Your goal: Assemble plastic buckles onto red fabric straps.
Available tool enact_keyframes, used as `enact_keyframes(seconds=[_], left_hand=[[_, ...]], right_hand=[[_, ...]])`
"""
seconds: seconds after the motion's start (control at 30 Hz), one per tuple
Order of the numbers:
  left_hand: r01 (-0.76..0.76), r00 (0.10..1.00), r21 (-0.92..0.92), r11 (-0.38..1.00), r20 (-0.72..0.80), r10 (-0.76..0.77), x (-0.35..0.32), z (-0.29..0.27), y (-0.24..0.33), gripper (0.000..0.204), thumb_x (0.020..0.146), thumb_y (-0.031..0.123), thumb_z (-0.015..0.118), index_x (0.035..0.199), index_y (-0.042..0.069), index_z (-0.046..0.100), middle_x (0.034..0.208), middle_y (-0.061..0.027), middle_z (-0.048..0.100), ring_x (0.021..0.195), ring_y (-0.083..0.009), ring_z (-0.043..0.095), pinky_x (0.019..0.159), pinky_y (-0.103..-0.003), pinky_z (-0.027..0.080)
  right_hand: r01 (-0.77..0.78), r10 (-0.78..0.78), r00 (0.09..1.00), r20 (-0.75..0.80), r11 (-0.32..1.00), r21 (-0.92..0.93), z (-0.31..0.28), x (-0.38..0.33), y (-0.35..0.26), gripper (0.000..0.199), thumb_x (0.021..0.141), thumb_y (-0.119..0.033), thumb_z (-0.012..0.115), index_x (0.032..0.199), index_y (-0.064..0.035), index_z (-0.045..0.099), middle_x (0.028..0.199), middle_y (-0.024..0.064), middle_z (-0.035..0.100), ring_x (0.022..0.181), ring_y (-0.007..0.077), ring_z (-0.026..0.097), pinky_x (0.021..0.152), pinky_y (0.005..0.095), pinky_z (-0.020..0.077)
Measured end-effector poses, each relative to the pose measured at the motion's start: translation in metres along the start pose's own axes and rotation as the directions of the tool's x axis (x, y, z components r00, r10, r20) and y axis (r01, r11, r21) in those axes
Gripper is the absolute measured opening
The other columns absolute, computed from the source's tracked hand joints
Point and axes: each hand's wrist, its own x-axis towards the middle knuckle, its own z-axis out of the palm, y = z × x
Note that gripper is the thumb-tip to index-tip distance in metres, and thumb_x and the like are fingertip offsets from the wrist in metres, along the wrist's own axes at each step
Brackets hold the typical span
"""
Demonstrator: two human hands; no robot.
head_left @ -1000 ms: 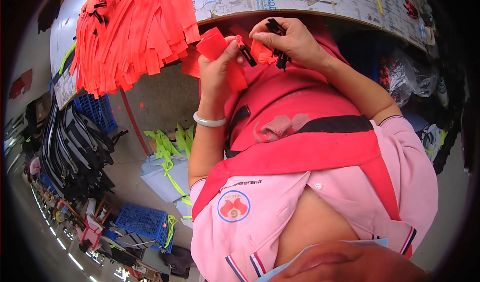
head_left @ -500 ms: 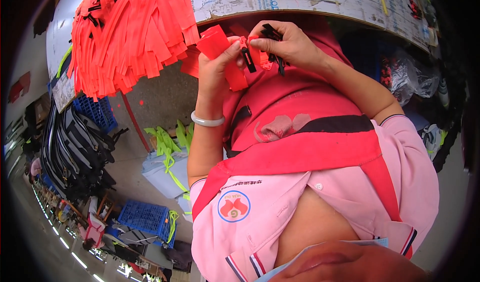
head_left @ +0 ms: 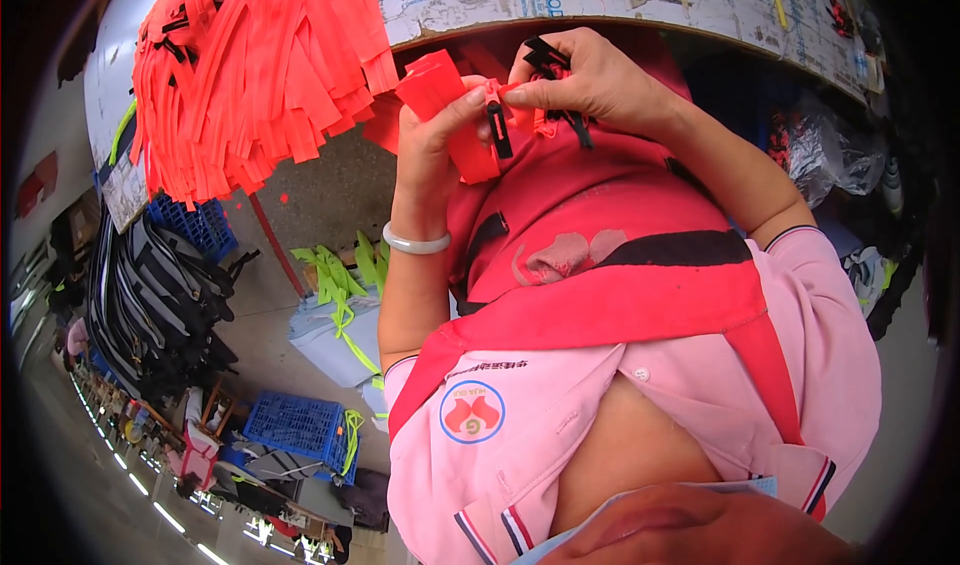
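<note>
Seen from above, a person in a pink polo shirt and red apron worked with both bare hands in front of the waist, close to the edge of a desk. The left hand, with a white bangle on its wrist, had its grip pinching a folded orange-red strip between thumb and fingers; part of the strip stood above the thumb and part hung below the fingers. A slim black tab pointed downward just beside the left thumb tip.

The right hand had its grip closed around a cluster of black tabs, with a bit of orange-red material below its thumb. That thumb's tip reached the orange-red top of the slim tab, nearly meeting the left thumb; exactly what it pressed was too small to tell.

At upper left, a thick pile of orange-red strips draped over the desk's edge, black tabs showing near its top. Below it were a bundle of black and grey straps and a blue crate. A clear plastic bag sat at the right.
</note>
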Motion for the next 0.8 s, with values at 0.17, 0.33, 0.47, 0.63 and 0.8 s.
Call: enact_keyframes(seconds=[0.17,0.33,0.47,0.63,0.8], left_hand=[[-0.003,1.0,0.103,0.995,-0.014,0.004,0.0,0.002,0.004,0.016,0.084,0.009,0.068,0.095,-0.002,0.065,0.076,-0.0049,0.065,0.058,-0.011,0.058,0.054,-0.023,0.047],[0.012,1.0,0.075,0.997,-0.009,-0.011,-0.001,0.002,0.004,0.016,0.083,0.009,0.069,0.094,-0.002,0.066,0.074,-0.0045,0.064,0.058,-0.0111,0.058,0.054,-0.024,0.047],[0.025,1.0,0.07,0.997,0.004,-0.025,-0.001,0.0,0.003,0.016,0.082,0.009,0.069,0.094,-0.002,0.065,0.074,-0.0047,0.064,0.058,-0.0111,0.058,0.054,-0.024,0.047],[0.029,0.999,0.033,0.999,0.03,-0.03,-0.002,0.0,0.001,0.018,0.083,0.01,0.069,0.095,-0.002,0.065,0.073,-0.0053,0.063,0.057,-0.0123,0.057,0.053,-0.025,0.046],[0.018,0.998,-0.03,0.999,0.068,-0.016,-0.003,-0.007,0.0,0.019,0.083,0.012,0.068,0.096,-0.002,0.065,0.073,-0.0053,0.063,0.057,-0.0124,0.056,0.053,-0.026,0.045]], right_hand=[[-0.017,0.017,1.0,0.003,1.0,0.018,-0.002,-0.001,-0.003,0.021,0.084,-0.02,0.07,0.088,0.0,0.063,0.077,0.0044,0.064,0.068,0.008,0.06,0.064,0.0225,0.0473],[-0.146,0.148,0.983,0.11,0.989,-0.027,-0.01,0.003,-0.007,0.02,0.083,-0.02,0.073,0.086,-0.0031,0.063,0.075,0.0004,0.062,0.068,0.0049,0.055,0.063,0.0198,0.0444],[-0.14,0.14,0.986,0.093,0.99,-0.015,-0.007,0.003,-0.001,0.023,0.082,-0.023,0.071,0.085,-0.002,0.063,0.072,0.0026,0.062,0.062,0.0067,0.056,0.056,0.0218,0.0433],[-0.148,0.135,0.986,0.102,0.981,0.127,-0.008,0.002,-0.01,0.026,0.082,-0.026,0.071,0.087,-0.0019,0.062,0.073,0.0042,0.063,0.063,0.0088,0.059,0.057,0.0217,0.0447],[-0.139,0.142,0.985,0.102,0.99,-0.03,0.0,0.003,-0.011,0.025,0.08,-0.028,0.07,0.08,-0.0044,0.064,0.068,0.0009,0.061,0.063,0.0062,0.056,0.059,0.0218,0.0414]])
